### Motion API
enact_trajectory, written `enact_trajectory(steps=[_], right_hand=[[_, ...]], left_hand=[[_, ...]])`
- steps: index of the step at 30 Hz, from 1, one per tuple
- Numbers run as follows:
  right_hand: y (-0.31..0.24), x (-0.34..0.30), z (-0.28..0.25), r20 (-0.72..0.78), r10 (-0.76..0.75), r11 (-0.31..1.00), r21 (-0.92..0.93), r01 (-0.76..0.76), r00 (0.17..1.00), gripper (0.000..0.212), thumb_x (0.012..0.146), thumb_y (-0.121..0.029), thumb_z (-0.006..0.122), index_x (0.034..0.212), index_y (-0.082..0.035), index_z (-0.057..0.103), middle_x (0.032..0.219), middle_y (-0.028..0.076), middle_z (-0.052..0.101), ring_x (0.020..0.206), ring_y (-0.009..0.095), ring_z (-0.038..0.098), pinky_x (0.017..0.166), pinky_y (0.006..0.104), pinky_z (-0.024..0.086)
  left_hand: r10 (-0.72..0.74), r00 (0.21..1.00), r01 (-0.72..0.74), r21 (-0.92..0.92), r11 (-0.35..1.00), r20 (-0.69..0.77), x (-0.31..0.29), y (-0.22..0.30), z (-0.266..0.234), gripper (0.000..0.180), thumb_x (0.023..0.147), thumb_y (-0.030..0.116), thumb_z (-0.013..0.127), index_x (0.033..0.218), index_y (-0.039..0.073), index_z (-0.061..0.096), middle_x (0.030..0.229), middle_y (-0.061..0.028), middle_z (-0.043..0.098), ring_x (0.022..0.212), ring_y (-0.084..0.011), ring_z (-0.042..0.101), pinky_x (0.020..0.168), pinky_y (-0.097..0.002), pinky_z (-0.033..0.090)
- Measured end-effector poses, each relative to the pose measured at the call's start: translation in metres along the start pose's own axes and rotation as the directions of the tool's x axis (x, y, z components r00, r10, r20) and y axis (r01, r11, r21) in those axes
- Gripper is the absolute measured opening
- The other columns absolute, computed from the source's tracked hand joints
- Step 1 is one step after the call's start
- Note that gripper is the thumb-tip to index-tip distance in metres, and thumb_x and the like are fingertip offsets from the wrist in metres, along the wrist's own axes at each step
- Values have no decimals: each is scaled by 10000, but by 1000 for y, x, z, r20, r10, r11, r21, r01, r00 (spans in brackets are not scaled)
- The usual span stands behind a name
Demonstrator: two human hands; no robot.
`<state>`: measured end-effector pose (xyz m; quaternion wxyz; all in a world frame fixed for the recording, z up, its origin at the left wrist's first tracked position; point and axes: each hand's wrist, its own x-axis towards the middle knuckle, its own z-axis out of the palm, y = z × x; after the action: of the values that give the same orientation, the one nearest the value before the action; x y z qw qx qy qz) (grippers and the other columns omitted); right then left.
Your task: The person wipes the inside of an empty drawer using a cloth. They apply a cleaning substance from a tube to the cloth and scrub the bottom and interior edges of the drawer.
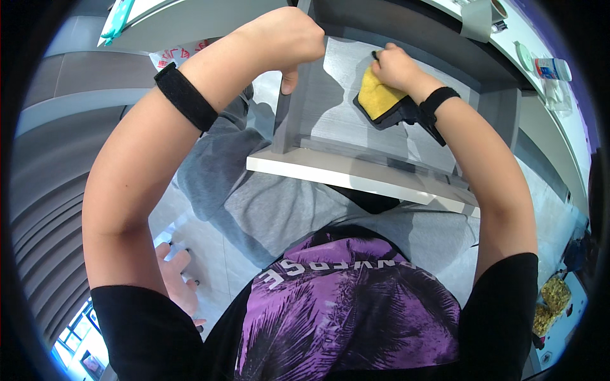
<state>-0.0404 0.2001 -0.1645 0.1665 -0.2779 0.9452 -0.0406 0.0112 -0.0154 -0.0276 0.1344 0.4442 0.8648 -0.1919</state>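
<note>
A grey panel [356, 108], part of a small shelf-like unit, is being wiped. The left hand [289, 35] is closed around the panel's upright left edge at the top, thumb pointing down, so the piece is steadied. The right hand [395, 66] is pressed flat, fingers curled, onto a yellow sponge with a dark backing [380, 98], which lies against the panel's face to the right of centre, toward the far end. The step in hand is judged to be the scrubbing of the panel's face; further strokes would call for the sponge to be drawn along the bare grey surface toward the near side, with the left grip kept firm.

Open room is seen on the panel to the left of and nearer than the sponge. The stroke is bounded near by the white ledge [343, 170], left by the gripped edge and right by a dark upright [502, 114]. A pale counter [553, 120] with small containers lies well apart at far right.
</note>
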Motion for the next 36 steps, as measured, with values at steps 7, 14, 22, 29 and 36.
enact_trajectory(steps=[7,14,22,29,36], right_hand=[[-66,-45,18,192,-478,861,-93,500,857,250,736,-93,565,954,25,594,1053,148,511,957,292,490,852,352,435],[-93,-50,32,1,-734,637,-344,690,679,272,848,-176,468,1032,-30,605,1090,68,512,1013,206,484,834,311,394],[-85,5,4,47,-320,850,-426,308,946,346,838,-171,473,1160,-56,523,1150,60,433,1056,227,442,807,358,411],[-88,-21,15,26,-417,884,-223,412,909,316,871,-138,425,1157,-71,542,1126,74,484,1040,257,462,860,352,387],[-100,-46,24,116,-654,699,-286,656,747,334,859,-186,415,1139,-146,593,1095,36,504,1034,202,466,860,335,374]], left_hand=[[15,1000,-15,-3,1000,-20,-3,0,4,451,410,347,792,663,48,569,538,-62,566,605,-244,626,530,-328,476],[-10,997,7,-30,1000,-71,-6,-3,4,495,394,393,778,698,60,575,624,-106,584,611,-255,620,522,-337,469],[0,992,-9,-72,997,-124,-5,-4,9,519,387,428,762,721,74,583,653,-133,588,606,-260,616,523,-337,467],[-29,999,30,-32,999,17,4,3,-14,465,396,406,766,665,69,589,592,-91,591,595,-251,619,522,-321,469],[51,997,-51,10,999,-51,3,1,-9,449,385,375,781,636,62,581,542,-75,569,595,-246,624,522,-314,473]])
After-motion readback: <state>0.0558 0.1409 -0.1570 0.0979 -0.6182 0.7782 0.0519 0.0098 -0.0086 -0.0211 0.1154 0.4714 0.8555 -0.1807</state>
